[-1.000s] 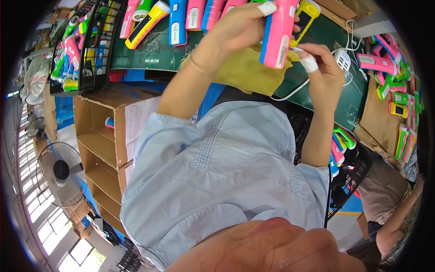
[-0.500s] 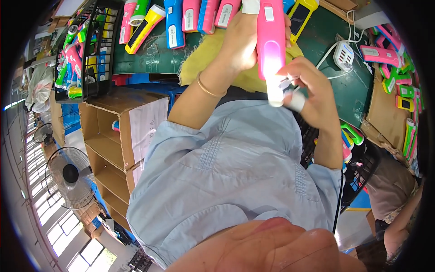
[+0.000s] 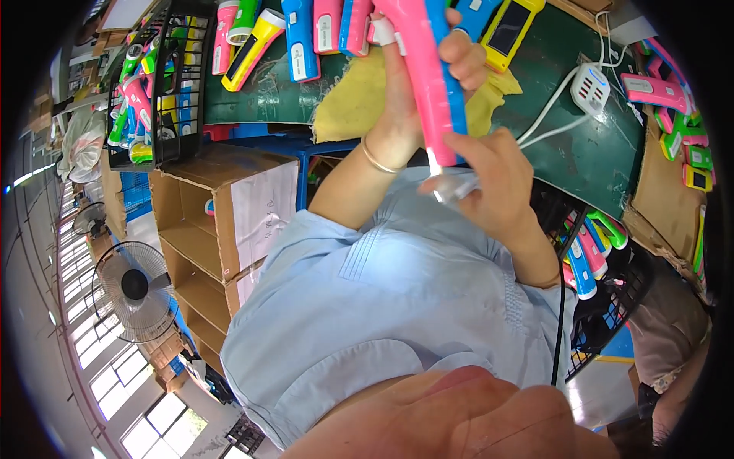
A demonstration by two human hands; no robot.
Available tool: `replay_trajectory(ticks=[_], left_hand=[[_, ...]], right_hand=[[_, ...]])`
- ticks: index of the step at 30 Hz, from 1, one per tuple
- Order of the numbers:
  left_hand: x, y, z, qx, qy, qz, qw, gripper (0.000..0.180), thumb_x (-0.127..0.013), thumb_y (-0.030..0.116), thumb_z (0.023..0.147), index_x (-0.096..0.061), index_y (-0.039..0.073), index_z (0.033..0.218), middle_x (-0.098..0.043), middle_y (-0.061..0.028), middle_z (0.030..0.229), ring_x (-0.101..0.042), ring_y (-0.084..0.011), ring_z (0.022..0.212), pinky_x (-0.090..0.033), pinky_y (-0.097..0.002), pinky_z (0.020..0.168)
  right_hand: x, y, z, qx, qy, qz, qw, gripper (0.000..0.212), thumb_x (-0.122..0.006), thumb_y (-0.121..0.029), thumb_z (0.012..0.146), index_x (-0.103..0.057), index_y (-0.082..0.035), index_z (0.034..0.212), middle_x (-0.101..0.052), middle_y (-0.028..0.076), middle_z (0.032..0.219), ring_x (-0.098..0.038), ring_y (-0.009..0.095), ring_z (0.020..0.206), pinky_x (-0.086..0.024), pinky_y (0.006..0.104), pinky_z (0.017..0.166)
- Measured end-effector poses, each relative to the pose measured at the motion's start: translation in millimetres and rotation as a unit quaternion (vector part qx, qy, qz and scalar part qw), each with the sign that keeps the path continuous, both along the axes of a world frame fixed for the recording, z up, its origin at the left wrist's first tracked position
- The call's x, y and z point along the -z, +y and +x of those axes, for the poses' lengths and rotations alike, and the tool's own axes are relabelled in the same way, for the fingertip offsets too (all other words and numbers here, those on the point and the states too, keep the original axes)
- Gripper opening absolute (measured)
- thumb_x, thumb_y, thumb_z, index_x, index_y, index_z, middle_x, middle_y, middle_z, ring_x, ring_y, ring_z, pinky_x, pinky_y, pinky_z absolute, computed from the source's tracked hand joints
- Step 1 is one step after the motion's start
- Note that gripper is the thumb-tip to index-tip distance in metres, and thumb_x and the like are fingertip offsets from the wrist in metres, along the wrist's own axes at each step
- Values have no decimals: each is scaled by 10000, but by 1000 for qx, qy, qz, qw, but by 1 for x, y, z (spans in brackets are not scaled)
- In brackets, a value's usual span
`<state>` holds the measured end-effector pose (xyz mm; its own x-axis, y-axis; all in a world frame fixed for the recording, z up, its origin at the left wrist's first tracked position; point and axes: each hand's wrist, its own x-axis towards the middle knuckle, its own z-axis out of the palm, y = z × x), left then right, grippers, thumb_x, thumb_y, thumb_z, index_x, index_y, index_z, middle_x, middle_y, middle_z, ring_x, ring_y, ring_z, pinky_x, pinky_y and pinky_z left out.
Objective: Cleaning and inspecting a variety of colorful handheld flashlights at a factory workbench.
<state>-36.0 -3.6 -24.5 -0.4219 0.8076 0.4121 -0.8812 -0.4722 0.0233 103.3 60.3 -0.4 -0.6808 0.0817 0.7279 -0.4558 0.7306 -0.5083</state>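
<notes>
My left hand [image 3: 401, 96] is wrapped round a pink and blue flashlight [image 3: 430, 84], with white tape on the thumb and fingers curled over its far side. The flashlight slants, its wide head up and cut off by the top edge. A narrow white strip [image 3: 433, 162] sticks out of its lower end. My right hand [image 3: 501, 180] is closed at that end, a forefinger on the casing; its thumb is blurred by motion. A pale glow lies on my shirt. Below my left hand, a yellow cloth [image 3: 348, 103] lies on the green table [image 3: 252, 103].
Several flashlights, one a yellow one [image 3: 256, 50], line the table's far side. A white multi-port charger [image 3: 590, 88] with cables lies at right. Black baskets [image 3: 180, 141] of flashlights stand at left and lower right. Cardboard shelves [image 3: 229, 214] and a fan [image 3: 134, 283] are at left.
The flashlight has turned and tilted, so its blue side shows. The bright glare at its lower end has gone, leaving a thin white strip. My right hand has moved down and left.
</notes>
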Motion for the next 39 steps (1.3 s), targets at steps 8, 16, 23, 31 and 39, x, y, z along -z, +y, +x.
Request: replay_trajectory(ticks=[8,16,23,31,39], left_hand=[[-1,3,9,-143,-85,-125,978,494,-525,495,843,-500,42,1040,-448,-17,722,-433,-131,573,-387,-249,519],[0,-5,14,-308,312,-262,860,779,-258,694,835,-448,-16,1095,-595,-137,799,-600,-196,728,-502,-298,673],[-16,-15,9,-234,224,-351,879,604,-445,551,870,-425,-8,1098,-559,-128,860,-598,-220,704,-535,-361,645],[-17,-19,12,-250,351,-446,784,379,-643,98,794,-424,7,1089,-592,-101,859,-619,-154,739,-523,-283,628],[-25,-21,18,-284,470,-537,640,512,-642,160,799,-363,-25,1186,-549,-125,1015,-573,-178,868,-479,-300,754]], right_hand=[[13,3,1,34,-103,-14,994,594,-779,-127,527,-515,-8,1046,-473,100,781,-523,243,643,-426,316,503],[18,-6,-23,154,-153,-126,968,544,-791,-351,631,-501,-14,945,-519,107,799,-565,278,679,-450,346,530],[22,26,-9,-2,-245,-295,924,340,-608,-221,831,-509,13,1056,-510,100,863,-512,189,753,-414,274,697],[18,45,14,-19,-336,-413,846,133,-487,-98,889,-545,11,838,-545,28,752,-485,100,653,-376,237,576],[0,39,1,-40,-226,-363,903,194,-491,-130,905,-546,3,774,-557,15,718,-472,74,664,-368,203,612]])
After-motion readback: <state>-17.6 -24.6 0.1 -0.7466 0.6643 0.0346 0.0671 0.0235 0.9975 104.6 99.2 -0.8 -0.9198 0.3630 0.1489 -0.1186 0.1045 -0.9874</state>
